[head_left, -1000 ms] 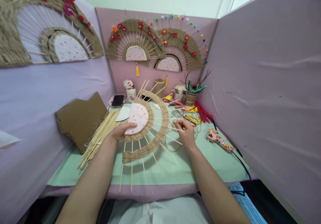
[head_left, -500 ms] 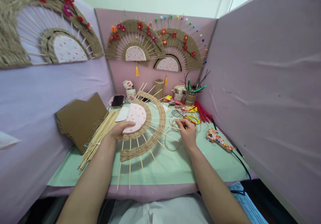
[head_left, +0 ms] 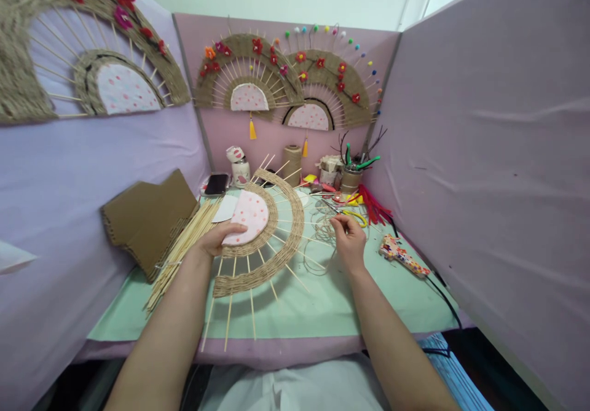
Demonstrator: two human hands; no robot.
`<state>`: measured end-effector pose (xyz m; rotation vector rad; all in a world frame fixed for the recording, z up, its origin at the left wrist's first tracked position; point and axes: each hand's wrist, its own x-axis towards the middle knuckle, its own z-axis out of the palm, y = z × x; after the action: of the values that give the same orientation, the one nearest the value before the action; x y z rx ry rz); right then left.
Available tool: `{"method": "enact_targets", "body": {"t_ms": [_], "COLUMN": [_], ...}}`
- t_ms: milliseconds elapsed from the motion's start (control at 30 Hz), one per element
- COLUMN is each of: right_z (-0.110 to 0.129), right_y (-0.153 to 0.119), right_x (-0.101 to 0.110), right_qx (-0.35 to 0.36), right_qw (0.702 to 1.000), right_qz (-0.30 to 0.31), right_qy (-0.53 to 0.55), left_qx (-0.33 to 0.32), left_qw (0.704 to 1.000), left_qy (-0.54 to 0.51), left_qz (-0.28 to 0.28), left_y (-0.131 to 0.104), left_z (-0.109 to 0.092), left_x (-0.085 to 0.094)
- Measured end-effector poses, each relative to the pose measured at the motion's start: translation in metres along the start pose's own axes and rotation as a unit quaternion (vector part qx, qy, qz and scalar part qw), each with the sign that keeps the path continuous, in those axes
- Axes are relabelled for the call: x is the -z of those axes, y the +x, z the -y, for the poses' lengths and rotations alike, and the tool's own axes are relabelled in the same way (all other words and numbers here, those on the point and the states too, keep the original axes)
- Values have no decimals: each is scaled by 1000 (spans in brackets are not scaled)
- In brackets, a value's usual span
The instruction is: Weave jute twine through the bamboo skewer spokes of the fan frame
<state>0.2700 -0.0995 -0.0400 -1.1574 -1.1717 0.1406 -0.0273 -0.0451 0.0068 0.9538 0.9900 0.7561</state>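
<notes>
A half-round fan frame [head_left: 295,239] of thin sticks, with two woven twine bands and a pink-dotted white half-circle [head_left: 251,214] at its centre, is tilted above the table. My left hand [head_left: 221,237] grips the half-circle's lower left edge, thumb on top. To the right of the outer band, my right hand [head_left: 349,239] is closed with its fingertips pinched together; what lies between them is too small to name. Loose twine [head_left: 318,262] lies in loops on the table just left of that hand.
Stick bundle [head_left: 177,260] and cardboard [head_left: 147,214] lie left; glue gun [head_left: 403,257] with its cord right. Behind are a phone [head_left: 216,185], twine spool [head_left: 292,164], yellow-handled scissors [head_left: 354,217] and red strands [head_left: 374,207]. Finished fans [head_left: 249,61] hang on the back partition.
The fan frame has turned slightly, its lower sticks swinging left. My right hand has moved a little to the right, away from the stick tips. My left hand keeps its hold.
</notes>
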Motion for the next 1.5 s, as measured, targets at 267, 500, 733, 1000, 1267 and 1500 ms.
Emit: {"method": "enact_targets", "body": {"t_ms": [267,500,733,1000,1267,1500], "right_z": [-2,2,1,-2,-5,-2], "right_y": [3,2,2,0,-1,-1], "right_x": [-1,-3,-5,-5,-7,-7], "right_qx": [-42,-83,-93,-88,-92,-89], "right_qw": [996,987,984,986,983,986], "right_qz": [49,97,106,118,131,118], "right_qy": [58,101,112,74,88,76], "left_qx": [-1,-23,-3,-20,-81,-102], "left_qw": [1000,997,997,995,992,987], "left_qy": [-21,-44,-58,-32,-11,19], "left_qz": [21,65,59,88,94,124], "left_y": [-2,2,8,18,18,19], "left_z": [2,8,14,20,19,20], "left_x": [2,3,6,12,2,-1]}}
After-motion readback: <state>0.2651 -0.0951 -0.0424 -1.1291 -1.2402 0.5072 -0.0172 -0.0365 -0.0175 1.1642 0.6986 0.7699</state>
